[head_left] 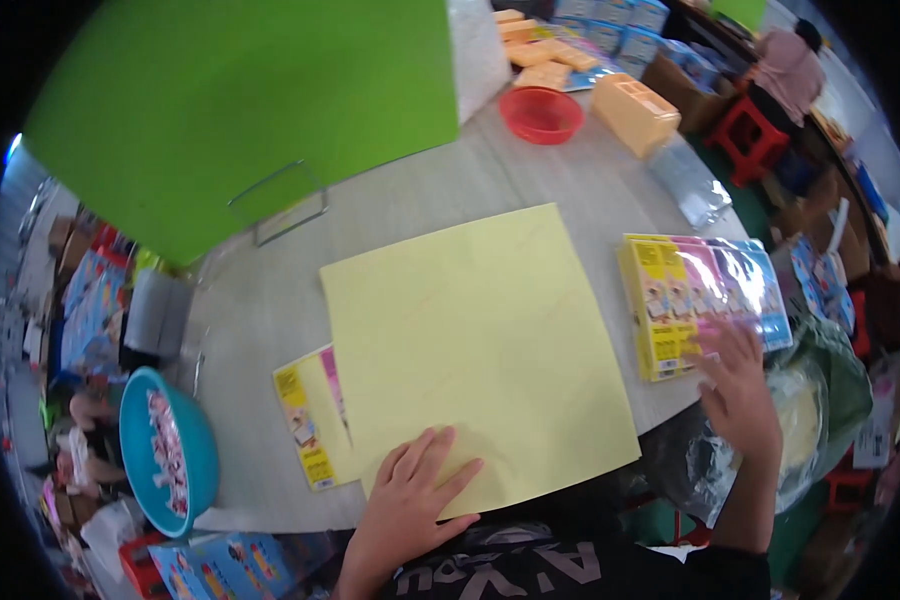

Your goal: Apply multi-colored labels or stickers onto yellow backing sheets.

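Note:
A large pale yellow sheet (480, 340) lies on the table in front of me. My left hand (415, 485) rests flat on its near edge with the fingers spread. From beneath the sheet's left side, part of a yellow and pink printed card (310, 420) sticks out; the rest of it is hidden. To the right stands a glossy stack of printed cards (705, 285) in yellow, pink and blue. My right hand (735, 380) is over the near side of this stack, fingers apart and slightly blurred. Whether its fingertips touch the top card I cannot tell.
A green panel (250, 110) rises behind the table, with a wire stand (280, 203) before it. A red bowl (541, 115) and an orange box (635, 112) sit at the far right. A teal basin (202, 450) holds small wrapped pieces. Another person (788, 75) sits beyond.

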